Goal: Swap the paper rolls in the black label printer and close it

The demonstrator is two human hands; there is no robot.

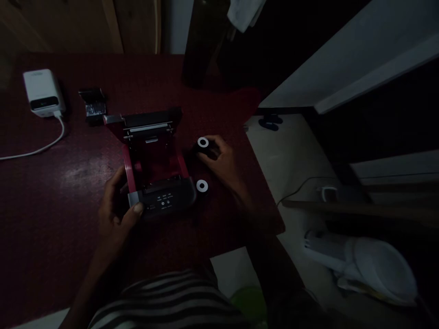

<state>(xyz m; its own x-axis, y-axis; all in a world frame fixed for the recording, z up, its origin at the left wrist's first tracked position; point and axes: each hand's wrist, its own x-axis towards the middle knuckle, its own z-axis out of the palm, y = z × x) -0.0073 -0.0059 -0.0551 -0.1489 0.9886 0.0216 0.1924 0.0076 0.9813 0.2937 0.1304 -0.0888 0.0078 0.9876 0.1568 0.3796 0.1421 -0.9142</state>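
Observation:
A small red and black printer [154,169] lies on the dark red table [68,192] with its lid swung open and its bay bare. My left hand [118,205] grips its front left corner, thumb on the grey front panel. My right hand [221,157] is to the right of the printer, fingers curled around a dark roll with a white core [203,143]. A second roll with a white core [202,186] lies on the table beside the printer's front right corner, untouched.
A white power bank [43,92] with a white cable [37,148] sits at the far left. A small black device [92,106] lies behind the printer. The table's right edge drops to a pale floor [291,155] with cables and white objects.

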